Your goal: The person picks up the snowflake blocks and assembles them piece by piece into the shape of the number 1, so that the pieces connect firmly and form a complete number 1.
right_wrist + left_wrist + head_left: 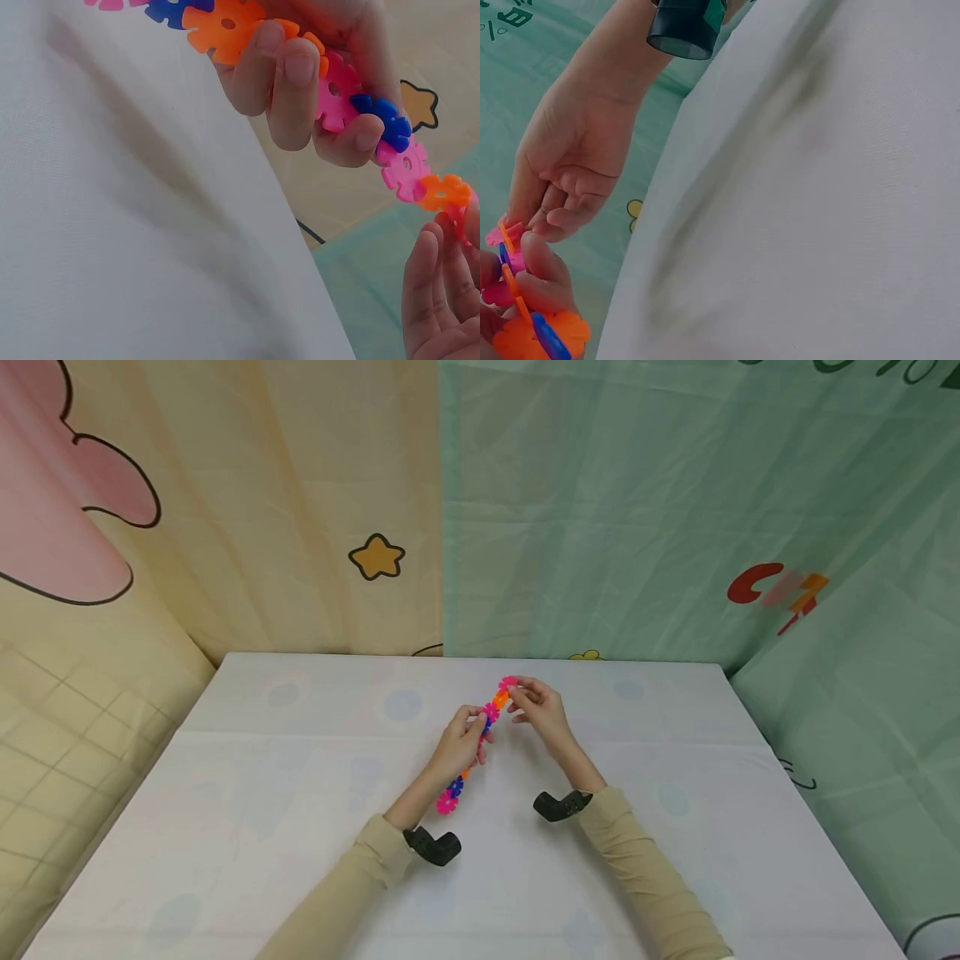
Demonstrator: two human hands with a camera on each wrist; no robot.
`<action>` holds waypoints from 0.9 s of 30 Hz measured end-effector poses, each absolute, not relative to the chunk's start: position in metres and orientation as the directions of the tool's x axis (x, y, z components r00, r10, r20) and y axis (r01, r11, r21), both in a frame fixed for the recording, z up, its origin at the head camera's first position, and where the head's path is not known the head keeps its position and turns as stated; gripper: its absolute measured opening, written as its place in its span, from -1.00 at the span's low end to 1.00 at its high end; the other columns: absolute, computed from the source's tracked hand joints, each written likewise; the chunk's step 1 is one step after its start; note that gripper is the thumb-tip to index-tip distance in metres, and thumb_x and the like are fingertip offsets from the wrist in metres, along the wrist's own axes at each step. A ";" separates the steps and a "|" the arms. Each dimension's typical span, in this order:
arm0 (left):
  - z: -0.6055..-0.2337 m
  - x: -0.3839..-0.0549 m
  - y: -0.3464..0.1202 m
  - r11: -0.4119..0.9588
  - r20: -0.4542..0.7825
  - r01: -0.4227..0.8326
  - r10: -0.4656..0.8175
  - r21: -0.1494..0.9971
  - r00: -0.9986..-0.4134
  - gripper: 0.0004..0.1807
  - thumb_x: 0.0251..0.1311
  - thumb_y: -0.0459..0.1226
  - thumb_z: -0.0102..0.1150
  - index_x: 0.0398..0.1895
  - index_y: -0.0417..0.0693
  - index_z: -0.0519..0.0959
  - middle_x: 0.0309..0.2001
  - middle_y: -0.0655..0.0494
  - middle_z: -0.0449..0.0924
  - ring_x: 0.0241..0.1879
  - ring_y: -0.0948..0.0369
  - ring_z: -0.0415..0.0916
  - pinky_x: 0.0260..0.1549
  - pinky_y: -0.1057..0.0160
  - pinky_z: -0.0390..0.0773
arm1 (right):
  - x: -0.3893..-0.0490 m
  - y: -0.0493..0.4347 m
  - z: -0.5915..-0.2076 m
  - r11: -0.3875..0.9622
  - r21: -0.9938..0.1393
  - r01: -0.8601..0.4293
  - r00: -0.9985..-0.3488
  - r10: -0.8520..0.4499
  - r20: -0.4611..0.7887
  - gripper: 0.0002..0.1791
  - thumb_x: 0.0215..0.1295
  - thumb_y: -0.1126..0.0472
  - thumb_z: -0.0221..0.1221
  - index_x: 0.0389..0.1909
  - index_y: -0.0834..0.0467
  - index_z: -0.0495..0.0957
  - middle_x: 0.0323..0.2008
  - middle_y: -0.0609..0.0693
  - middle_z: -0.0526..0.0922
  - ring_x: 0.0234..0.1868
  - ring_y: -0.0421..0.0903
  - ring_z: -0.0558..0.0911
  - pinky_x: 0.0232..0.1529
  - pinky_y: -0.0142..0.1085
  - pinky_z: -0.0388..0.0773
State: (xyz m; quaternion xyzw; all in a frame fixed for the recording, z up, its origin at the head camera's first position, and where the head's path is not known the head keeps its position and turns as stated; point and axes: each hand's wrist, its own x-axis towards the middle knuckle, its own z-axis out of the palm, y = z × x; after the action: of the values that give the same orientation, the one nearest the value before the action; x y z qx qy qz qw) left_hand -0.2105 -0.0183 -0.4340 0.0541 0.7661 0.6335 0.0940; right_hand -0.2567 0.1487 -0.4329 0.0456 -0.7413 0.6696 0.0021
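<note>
A chain of interlocking plastic snowflake discs (454,787) in pink, orange and blue slants up over the white table between the hands. My left hand (454,747) grips its middle, with fingers curled round an orange, a pink and a blue disc (386,124) in the right wrist view. The lower end hangs free below that hand, finishing in a pink disc (447,802). At the upper end my right hand (546,714) pinches a pink disc (507,682) next to an orange disc (444,193). The left wrist view shows the right hand's other fingers loosely bent.
The white table (262,843) has pale dots and reaches back to a yellow curtain (300,485) and a green curtain (600,510). A black wrist camera (433,847) sits on the left wrist, another black camera (561,806) on the right.
</note>
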 end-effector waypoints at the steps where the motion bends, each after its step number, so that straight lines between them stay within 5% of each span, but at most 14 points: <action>1: -0.435 -0.211 -0.017 0.179 -0.082 -0.046 0.198 0.983 -0.977 -0.67 0.50 -0.16 -0.23 0.15 -0.16 0.30 -0.22 -0.27 0.58 -0.70 0.21 0.35 -0.69 0.40 0.33 | -0.257 0.148 -0.433 0.092 -0.994 -0.059 -0.997 -0.061 0.053 -0.58 0.39 0.15 0.12 0.17 0.27 0.45 -0.40 -0.19 0.62 -0.45 -0.27 0.58 -0.39 -0.47 0.61; 12: -0.444 -0.222 -0.003 0.065 -0.170 -0.163 0.128 0.985 -0.977 -0.62 0.51 -0.09 -0.26 0.18 -0.17 0.26 -0.30 0.01 0.53 -0.66 0.28 0.38 -0.60 0.42 0.40 | -0.262 0.144 -0.443 0.113 -0.992 0.052 -0.995 -0.074 -0.060 -0.54 0.41 0.15 0.08 0.22 0.32 0.39 -0.14 0.17 0.68 -0.44 -0.29 0.60 -0.34 -0.45 0.62; 27: -0.464 -0.234 0.001 0.022 -0.198 -0.197 0.048 0.980 -0.979 -0.60 0.50 -0.19 -0.24 0.23 -0.28 0.20 -0.14 -0.26 0.60 -0.65 0.33 0.47 -0.57 0.42 0.44 | -0.261 0.132 -0.457 0.214 -0.973 0.084 -0.994 -0.057 -0.098 -0.64 0.34 0.22 0.14 0.07 0.35 0.52 -0.13 0.31 0.68 -0.49 -0.23 0.68 -0.33 -0.39 0.64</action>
State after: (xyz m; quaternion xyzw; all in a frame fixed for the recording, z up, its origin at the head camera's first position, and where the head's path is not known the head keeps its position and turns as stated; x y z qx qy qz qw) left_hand -0.2341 0.0005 -0.4637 -0.0524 0.7096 0.6971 0.0879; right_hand -0.2605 0.1316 -0.4566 -0.0084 -0.7770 0.6270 -0.0562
